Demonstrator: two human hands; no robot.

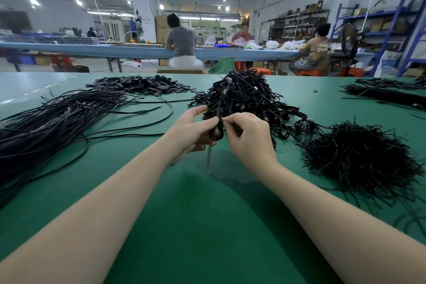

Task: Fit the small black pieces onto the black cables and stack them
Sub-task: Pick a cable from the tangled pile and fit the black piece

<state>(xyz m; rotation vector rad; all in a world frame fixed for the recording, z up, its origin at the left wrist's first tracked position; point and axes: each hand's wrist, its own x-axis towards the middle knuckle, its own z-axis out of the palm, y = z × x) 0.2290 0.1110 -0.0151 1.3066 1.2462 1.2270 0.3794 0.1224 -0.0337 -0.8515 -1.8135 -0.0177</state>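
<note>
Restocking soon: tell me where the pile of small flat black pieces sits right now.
Head view: the flat pieces pile lies far left-centre on the green table, behind the long cable bundle.

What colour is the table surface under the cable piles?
Green: the table surface is a plain green mat, seen best in the head view, the only one.

Long cables (53, 120) left, short pieces (359, 157) right.

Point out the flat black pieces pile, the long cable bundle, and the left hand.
flat black pieces pile (140, 86), head view, pile's middle
long cable bundle (53, 120), head view, mid-bundle strands
left hand (192, 130), head view, back of hand
</note>
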